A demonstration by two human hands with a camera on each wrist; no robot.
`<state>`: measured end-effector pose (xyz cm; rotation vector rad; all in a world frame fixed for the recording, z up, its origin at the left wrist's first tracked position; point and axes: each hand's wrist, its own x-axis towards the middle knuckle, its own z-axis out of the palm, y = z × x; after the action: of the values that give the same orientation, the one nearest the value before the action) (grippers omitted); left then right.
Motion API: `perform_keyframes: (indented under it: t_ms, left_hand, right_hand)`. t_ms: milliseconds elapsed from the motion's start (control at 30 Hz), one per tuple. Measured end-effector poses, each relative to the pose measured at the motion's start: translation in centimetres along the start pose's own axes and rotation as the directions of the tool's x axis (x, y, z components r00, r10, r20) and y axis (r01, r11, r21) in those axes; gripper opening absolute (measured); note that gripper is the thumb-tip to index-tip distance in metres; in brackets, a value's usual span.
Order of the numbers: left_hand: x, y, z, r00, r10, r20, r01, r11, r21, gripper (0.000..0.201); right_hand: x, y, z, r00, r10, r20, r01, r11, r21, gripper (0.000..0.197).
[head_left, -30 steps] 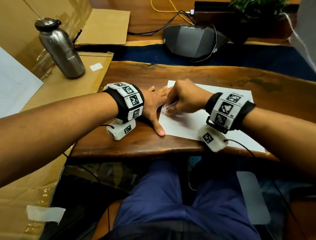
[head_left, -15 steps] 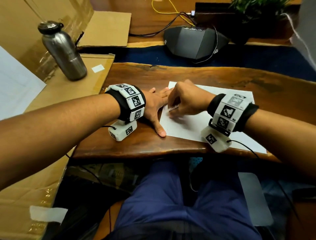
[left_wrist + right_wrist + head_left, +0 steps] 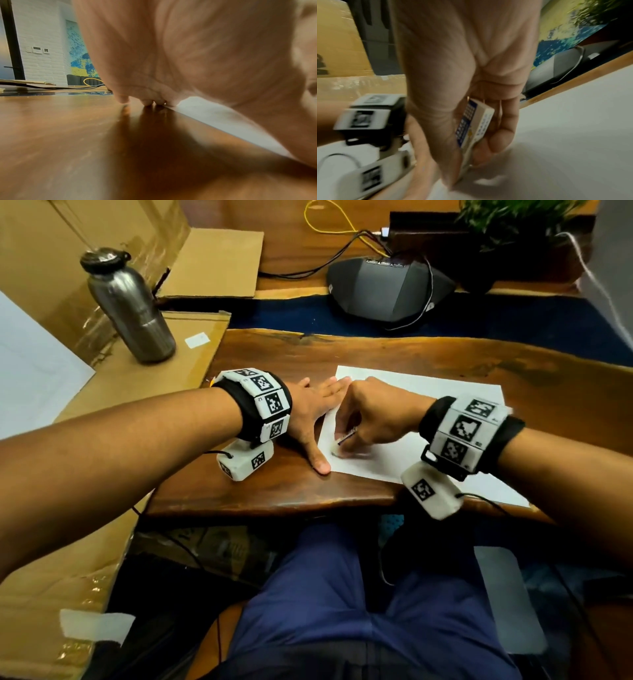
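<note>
Just short of the paper's [image 3: 445,398] near edge, blue trousers [image 3: 342,611] show under the table [image 3: 274,494] rim. On the paper's near-left part, the right hand [image 3: 373,419] pinches an eraser [image 3: 477,121]. Its thumb lies on one flat side and its curled fingers [image 3: 503,129] on the other. The eraser is a white block in a blue-and-white sleeve, tilted, with its lower end down on the paper.

Just left of the paper, the left hand [image 3: 311,419] lies flat on the table and holds nothing. Its fingers [image 3: 147,102] are straight and slightly spread. The fingertips touch the paper's left edge near the far-left corner, and the thumb runs alongside that edge toward the near corner.

Well left of the paper and farther back, a steel bottle [image 3: 132,309] stands upright on cardboard [image 3: 154,378]. Beyond the paper's far edge sits a dark grey speaker [image 3: 387,289] with cables plugged into it. A yellow cable [image 3: 329,220] loops behind it. Farthest back, off the paper's far-right corner, is a green plant [image 3: 507,213].
</note>
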<state>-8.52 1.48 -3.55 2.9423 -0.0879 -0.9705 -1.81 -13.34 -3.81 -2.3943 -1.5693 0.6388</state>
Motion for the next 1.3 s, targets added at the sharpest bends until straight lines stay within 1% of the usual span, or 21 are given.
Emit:
perform_keyframes:
  t_ms: [100,133,167,267,300,333,367,400,433,467,533,600,700,767,867,933,967,1033,1133,1200,1300]
  left_hand:
    - [-0.4,0.5,-0.3,1.000,-0.024,0.006,0.024,1.000,0.005,0.140]
    - [-0.7,0.7,-0.4,0.999,-0.034,0.006,0.034,0.999,0.007,0.140]
    - [-0.8,0.7,-0.5,0.999,-0.045,0.006,0.045,0.999,0.008,0.139]
    - [-0.8,0.5,-0.3,0.999,-0.036,-0.003,0.036,0.999,0.013,0.141]
    - [-0.6,0.3,-0.2,1.000,-0.025,-0.002,0.025,1.000,0.012,0.143]
    - [-0.2,0.0,-0.1,1.000,-0.011,0.002,0.011,1.000,0.013,0.146]
    - [0.3,-0.4,0.1,1.000,0.006,0.006,-0.006,1.000,0.019,0.149]
    - [0.6,-0.7,0.2,1.000,0.018,0.011,-0.018,1.000,0.022,0.151]
    - [0.8,-1.0,0.4,1.000,0.027,0.011,-0.027,0.999,0.021,0.151]
    - [0.9,-1.0,0.5,0.999,0.033,0.009,-0.033,0.999,0.018,0.149]
    - [1.1,-1.0,0.7,0.999,0.039,0.000,-0.039,0.999,0.018,0.141]
    - [1.6,-1.2,0.9,0.999,0.047,-0.021,-0.046,0.998,0.051,0.136]
    - [2.3,-1.6,1.0,0.998,0.055,-0.041,-0.050,0.992,0.116,0.133]
    - [2.9,-1.9,0.5,0.997,0.027,-0.073,-0.014,0.985,0.173,0.121]
    - [3.5,-3.2,-1.0,0.973,-0.016,-0.231,0.071,0.970,0.234,0.095]
    - [3.1,-3.8,-1.6,0.944,0.013,-0.330,0.073,0.966,0.247,0.083]
    - [2.6,-3.9,-1.6,0.936,0.040,-0.351,0.050,0.969,0.244,0.080]
    - [1.2,-3.5,-1.1,0.931,0.120,-0.345,-0.034,0.969,0.246,0.077]
    - [-1.0,-2.5,1.0,0.926,0.276,-0.256,-0.201,0.937,0.286,0.077]
    - [-2.4,-1.9,2.6,0.904,0.381,-0.196,-0.296,0.886,0.357,0.081]
    - [-3.9,-1.1,3.9,0.847,0.523,-0.098,-0.447,0.799,0.403,0.086]
  right_hand:
    - [1.5,1.0,-0.8,0.984,0.044,-0.172,-0.048,0.999,-0.019,0.021]
    - [1.6,1.2,-0.7,0.977,0.045,-0.208,-0.053,0.998,-0.033,0.022]
    - [1.5,0.9,-0.5,0.979,0.029,-0.203,-0.038,0.998,-0.042,0.022]
    - [-0.2,-0.2,0.5,1.000,-0.004,-0.024,0.003,1.000,-0.011,0.015]
    - [-0.6,-0.1,0.5,1.000,0.000,-0.007,0.000,1.000,0.003,0.014]
    - [-0.9,0.5,0.2,0.999,0.018,-0.044,-0.018,1.000,0.014,0.013]
    - [-0.9,1.4,-0.3,0.991,0.049,-0.121,-0.047,0.999,0.022,0.013]
    - [-0.8,2.5,-0.9,0.975,0.091,-0.205,-0.087,0.996,0.031,0.013]
    - [-0.9,3.5,-1.5,0.954,0.144,-0.262,-0.137,0.990,0.045,0.013]
    - [-1.0,4.5,-2.0,0.941,0.203,-0.271,-0.194,0.979,0.063,0.014]
    - [-1.7,5.7,-2.2,0.937,0.293,-0.190,-0.274,0.954,0.123,0.016]
    - [-2.2,6.2,-2.0,0.939,0.325,-0.113,-0.298,0.933,0.201,0.016]
    - [-2.2,6.3,-1.8,0.935,0.344,-0.091,-0.309,0.912,0.269,0.016]
    - [-2.2,6.5,-1.9,0.931,0.355,-0.089,-0.316,0.903,0.291,0.017]
    - [-2.2,6.7,-1.8,0.933,0.352,-0.074,-0.314,0.897,0.312,0.017]
    - [-2.3,6.7,-1.8,0.935,0.349,-0.066,-0.309,0.891,0.332,0.017]
    - [-2.3,6.7,-1.8,0.935,0.348,-0.066,-0.307,0.891,0.335,0.017]
    - [-2.3,6.8,-1.7,0.939,0.336,-0.080,-0.296,0.902,0.316,0.018]
    - [-2.2,7.0,-1.7,0.941,0.326,-0.095,-0.285,0.911,0.299,0.017]
    - [-2.1,7.0,-1.7,0.941,0.324,-0.097,-0.282,0.909,0.306,0.016]
    - [-2.1,7.1,-1.7,0.941,0.323,-0.096,-0.281,0.910,0.303,0.017]
